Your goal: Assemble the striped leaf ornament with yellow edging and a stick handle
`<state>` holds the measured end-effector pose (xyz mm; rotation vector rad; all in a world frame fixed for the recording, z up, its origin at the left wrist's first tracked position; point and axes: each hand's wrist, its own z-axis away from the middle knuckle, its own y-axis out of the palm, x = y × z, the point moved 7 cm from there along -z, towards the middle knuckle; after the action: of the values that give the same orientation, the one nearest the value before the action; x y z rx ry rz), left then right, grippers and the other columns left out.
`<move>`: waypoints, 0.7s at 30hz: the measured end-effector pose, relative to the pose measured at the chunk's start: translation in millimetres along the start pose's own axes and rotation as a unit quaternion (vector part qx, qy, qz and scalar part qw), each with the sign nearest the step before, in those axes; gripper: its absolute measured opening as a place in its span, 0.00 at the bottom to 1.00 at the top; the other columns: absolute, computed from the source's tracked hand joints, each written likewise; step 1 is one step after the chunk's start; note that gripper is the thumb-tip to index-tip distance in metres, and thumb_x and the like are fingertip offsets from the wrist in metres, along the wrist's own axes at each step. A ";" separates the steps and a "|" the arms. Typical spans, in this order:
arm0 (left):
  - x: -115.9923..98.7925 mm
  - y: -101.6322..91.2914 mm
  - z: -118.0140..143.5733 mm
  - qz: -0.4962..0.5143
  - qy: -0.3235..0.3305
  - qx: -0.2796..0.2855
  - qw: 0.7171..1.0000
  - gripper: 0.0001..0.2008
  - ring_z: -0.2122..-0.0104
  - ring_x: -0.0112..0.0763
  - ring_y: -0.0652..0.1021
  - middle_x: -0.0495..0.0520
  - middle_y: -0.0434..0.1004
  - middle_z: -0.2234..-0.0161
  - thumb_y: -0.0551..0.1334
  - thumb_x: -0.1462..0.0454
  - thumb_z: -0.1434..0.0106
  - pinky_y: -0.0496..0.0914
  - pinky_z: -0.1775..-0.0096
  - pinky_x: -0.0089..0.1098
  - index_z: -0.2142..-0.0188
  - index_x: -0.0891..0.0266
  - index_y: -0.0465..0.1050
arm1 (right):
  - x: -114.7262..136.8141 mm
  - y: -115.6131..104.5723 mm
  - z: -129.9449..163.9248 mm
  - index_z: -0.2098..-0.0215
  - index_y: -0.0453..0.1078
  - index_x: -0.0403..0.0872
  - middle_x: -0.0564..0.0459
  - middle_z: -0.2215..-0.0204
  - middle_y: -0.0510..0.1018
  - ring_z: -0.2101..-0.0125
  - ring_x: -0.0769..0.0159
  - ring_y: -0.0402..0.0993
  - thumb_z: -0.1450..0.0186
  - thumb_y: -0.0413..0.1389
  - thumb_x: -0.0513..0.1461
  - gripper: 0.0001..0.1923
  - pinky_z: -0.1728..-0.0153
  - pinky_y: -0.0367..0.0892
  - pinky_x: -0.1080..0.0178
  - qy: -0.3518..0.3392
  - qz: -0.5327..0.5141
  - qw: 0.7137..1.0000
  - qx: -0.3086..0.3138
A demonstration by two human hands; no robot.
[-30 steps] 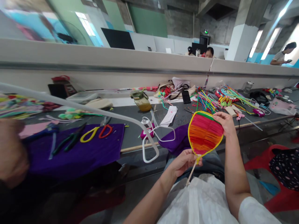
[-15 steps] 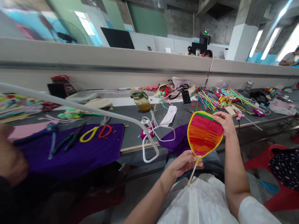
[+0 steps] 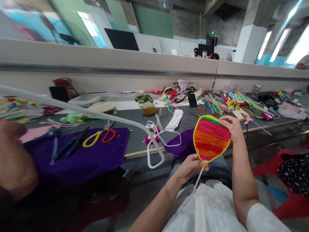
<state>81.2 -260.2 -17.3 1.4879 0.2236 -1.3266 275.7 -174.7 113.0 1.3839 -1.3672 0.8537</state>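
A handmade fan (image 3: 211, 138) with a yellow rim, a green strip at the top and pink, orange and red bands is held up over my lap. Its pale wrapped handle (image 3: 198, 181) slants down toward my white top. My left hand (image 3: 191, 167) pinches the fan where the handle meets the face. Closed on the upper right rim, with the thumb on the front, is my right hand (image 3: 230, 126). The fingers behind the fan are partly hidden.
A white bent-wire stand (image 3: 155, 159) reaches in from the left. Scissors (image 3: 109, 135) and pliers (image 3: 72, 145) lie on purple cloth (image 3: 96, 161). Behind are a green-lidded jar (image 3: 146, 104), a phone (image 3: 192, 100) and coloured stems (image 3: 213, 104). A co-worker's hand (image 3: 15, 161) shows at left.
The co-worker's hand at the left edge has moved further into view, to the right. My hands and the fan have barely shifted.
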 end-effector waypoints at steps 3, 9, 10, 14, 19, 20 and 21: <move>-2.5 -0.4 1.1 -0.009 0.019 -0.024 1.000 0.11 0.73 0.35 0.81 0.57 0.82 0.73 0.73 0.67 0.53 0.73 0.65 0.31 0.69 0.68 0.80 | -0.7 -1.1 -0.5 0.74 0.78 0.50 0.59 0.79 0.78 0.78 0.68 0.70 0.53 0.69 0.44 0.10 0.73 0.65 0.64 -0.001 0.002 1.000 -0.001; -12.5 4.5 3.8 -0.031 0.059 -0.046 0.997 0.12 0.74 0.34 0.80 0.57 0.82 0.74 0.74 0.65 0.54 0.73 0.65 0.33 0.69 0.68 0.80 | -2.8 -3.5 -1.7 0.74 0.78 0.50 0.59 0.80 0.77 0.78 0.69 0.70 0.54 0.70 0.44 0.10 0.73 0.65 0.65 0.000 -0.005 1.000 -0.007; -13.6 4.6 4.2 -0.035 0.063 -0.050 0.996 0.11 0.75 0.35 0.80 0.57 0.82 0.74 0.73 0.65 0.54 0.73 0.65 0.33 0.69 0.68 0.79 | -3.1 -3.9 -2.0 0.74 0.78 0.50 0.60 0.80 0.77 0.78 0.69 0.70 0.54 0.70 0.44 0.10 0.73 0.65 0.65 -0.001 -0.008 1.000 -0.008; -15.4 3.5 5.1 -0.052 0.079 -0.069 0.993 0.10 0.75 0.35 0.81 0.57 0.82 0.74 0.73 0.65 0.52 0.73 0.65 0.33 0.70 0.67 0.77 | -5.4 -6.7 -3.2 0.74 0.78 0.50 0.60 0.80 0.77 0.78 0.70 0.69 0.53 0.70 0.43 0.10 0.73 0.64 0.66 -0.002 -0.015 1.000 -0.012; -11.5 -5.3 2.8 -0.027 0.129 -0.138 0.982 0.13 0.74 0.34 0.81 0.53 0.81 0.76 0.73 0.64 0.52 0.71 0.69 0.28 0.74 0.63 0.69 | -11.6 -14.6 -4.2 0.74 0.78 0.50 0.60 0.80 0.77 0.78 0.70 0.69 0.54 0.70 0.42 0.10 0.73 0.63 0.66 0.002 -0.020 0.999 -0.035; -10.1 -7.0 1.5 -0.024 0.141 -0.150 0.978 0.14 0.74 0.33 0.81 0.51 0.81 0.76 0.73 0.63 0.52 0.71 0.70 0.27 0.73 0.62 0.69 | -13.4 -16.2 -4.3 0.74 0.78 0.50 0.60 0.80 0.77 0.78 0.70 0.69 0.54 0.70 0.42 0.10 0.73 0.63 0.66 0.001 -0.019 0.999 -0.040; -8.9 -8.8 -0.1 -0.025 0.153 -0.161 0.975 0.14 0.74 0.32 0.81 0.50 0.80 0.76 0.73 0.63 0.52 0.70 0.70 0.26 0.73 0.62 0.69 | -15.4 -17.7 -4.4 0.74 0.78 0.50 0.60 0.80 0.77 0.79 0.70 0.69 0.54 0.70 0.43 0.10 0.74 0.63 0.66 0.001 -0.019 0.999 -0.044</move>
<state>71.7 -252.3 -15.1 1.4066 0.6497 -1.0354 291.9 -167.8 96.8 1.3361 -1.3562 0.7612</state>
